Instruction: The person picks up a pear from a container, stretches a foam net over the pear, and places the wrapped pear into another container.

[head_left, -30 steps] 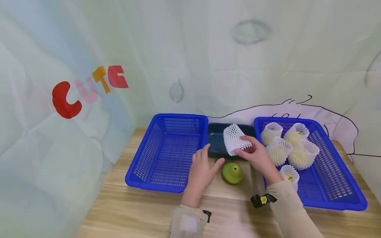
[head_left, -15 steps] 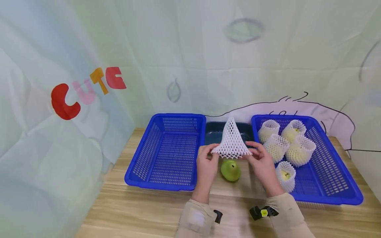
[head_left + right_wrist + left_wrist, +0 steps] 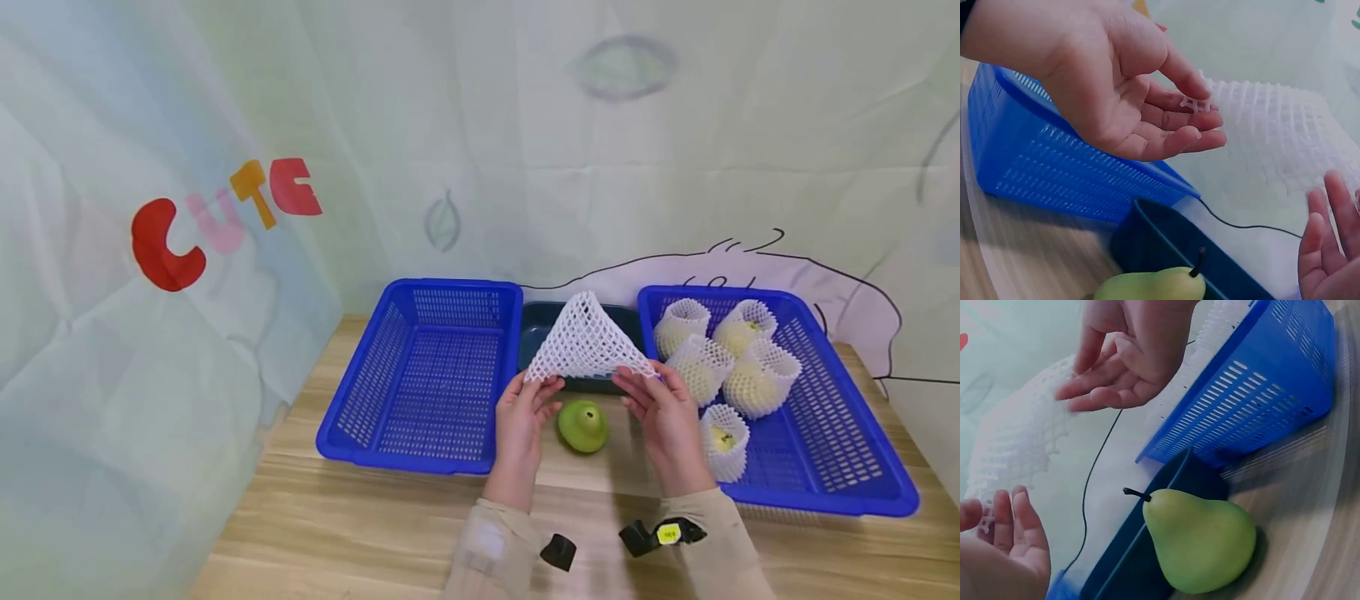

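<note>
A white foam fruit net (image 3: 588, 342) is stretched wide along its lower edge, its top narrowing to a peak. My left hand (image 3: 519, 429) pinches its left corner, and my right hand (image 3: 667, 421) pinches the right corner; both grips also show in the left wrist view, where the net (image 3: 1022, 428) hangs between the hands. Beneath the net, a green pear (image 3: 582, 427) stands on the wooden table between my wrists, touched by neither hand. The left wrist view shows the pear's (image 3: 1200, 540) dark stem.
On the left is a blue plastic basket (image 3: 327, 425) with nothing seen in it. A blue basket (image 3: 825, 450) on the right holds several netted pears (image 3: 759, 387). Between them, behind the pear, sits a dark green tray (image 3: 536, 321). A printed cloth (image 3: 480, 150) hangs behind.
My right hand brought the net from above the tray towards me. My left hand came over and took its other edge. The net's opening is now spread wider; the pear stayed put.
</note>
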A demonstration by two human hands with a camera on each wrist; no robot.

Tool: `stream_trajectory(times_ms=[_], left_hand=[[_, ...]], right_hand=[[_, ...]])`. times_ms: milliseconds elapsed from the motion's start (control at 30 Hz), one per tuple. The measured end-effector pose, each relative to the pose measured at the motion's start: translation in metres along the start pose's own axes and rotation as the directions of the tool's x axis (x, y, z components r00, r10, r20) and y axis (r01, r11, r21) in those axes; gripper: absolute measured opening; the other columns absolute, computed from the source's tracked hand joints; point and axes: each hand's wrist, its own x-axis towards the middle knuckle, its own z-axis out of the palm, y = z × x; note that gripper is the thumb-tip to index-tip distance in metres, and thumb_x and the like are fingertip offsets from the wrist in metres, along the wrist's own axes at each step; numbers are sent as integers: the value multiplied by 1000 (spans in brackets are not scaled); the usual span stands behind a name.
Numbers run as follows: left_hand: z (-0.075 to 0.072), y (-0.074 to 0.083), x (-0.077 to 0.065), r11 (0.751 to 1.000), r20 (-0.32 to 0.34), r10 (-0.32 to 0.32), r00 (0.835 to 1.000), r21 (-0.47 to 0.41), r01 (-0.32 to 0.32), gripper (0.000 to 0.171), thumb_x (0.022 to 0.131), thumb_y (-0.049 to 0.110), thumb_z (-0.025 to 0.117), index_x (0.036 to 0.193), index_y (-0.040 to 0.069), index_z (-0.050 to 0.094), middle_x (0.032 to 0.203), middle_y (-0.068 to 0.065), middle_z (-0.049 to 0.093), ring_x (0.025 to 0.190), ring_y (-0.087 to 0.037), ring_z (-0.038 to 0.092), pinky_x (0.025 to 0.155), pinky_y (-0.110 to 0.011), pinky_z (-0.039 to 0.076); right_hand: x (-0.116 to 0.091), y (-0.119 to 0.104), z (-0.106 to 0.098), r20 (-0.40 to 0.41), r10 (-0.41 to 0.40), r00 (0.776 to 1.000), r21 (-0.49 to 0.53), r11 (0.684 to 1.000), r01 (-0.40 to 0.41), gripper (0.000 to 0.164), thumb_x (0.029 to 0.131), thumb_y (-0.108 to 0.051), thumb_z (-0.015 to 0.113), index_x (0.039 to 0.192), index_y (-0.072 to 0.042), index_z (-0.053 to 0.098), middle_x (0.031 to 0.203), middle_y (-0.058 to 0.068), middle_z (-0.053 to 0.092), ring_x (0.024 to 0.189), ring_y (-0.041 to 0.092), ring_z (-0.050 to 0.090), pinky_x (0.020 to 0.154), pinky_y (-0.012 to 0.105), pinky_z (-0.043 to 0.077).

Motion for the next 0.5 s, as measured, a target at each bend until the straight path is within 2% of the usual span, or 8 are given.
stream_trajectory(times_ms=[133,233,333,433,500], left_hand=[[-4,-4,1,995,-13,-49,999,-87,48,12,93,3,44,95,4,56,80,-4,65,72,-13,63,62,-23,51],[-6,-6,1,977,15,-102,995,-184,103,12,95,4,40,93,8,52,75,-2,66,71,-13,65,66,-25,52],[-7,-6,0,941,72,-162,984,-290,176,19,95,7,34,92,7,53,76,-3,68,74,-13,66,74,-28,52],[-8,-6,-1,893,143,-193,971,-385,235,30,91,9,25,99,1,53,87,-7,68,86,-16,65,85,-32,48],[-8,-6,-1,862,177,-201,964,-436,260,36,87,13,22,104,-1,51,94,-9,67,91,-18,63,86,-32,47]], right_hand=[[0,6,-3,-18,9,1000,107,994,-7,30,98,0,34,92,-14,60,81,1,65,75,14,63,64,23,47],[0,10,-6,31,21,999,199,980,-27,28,99,-1,33,96,-12,59,86,4,64,79,17,63,68,26,49],[1,14,-7,65,41,997,259,964,-57,23,100,-4,33,100,-12,55,90,8,65,83,20,64,71,29,50],[2,16,-6,52,77,996,286,954,-89,17,100,-6,33,104,-13,48,92,9,65,82,21,64,72,31,52],[2,17,-5,64,103,993,309,944,-117,15,101,-7,31,106,-13,43,95,9,65,86,21,64,75,32,51]])
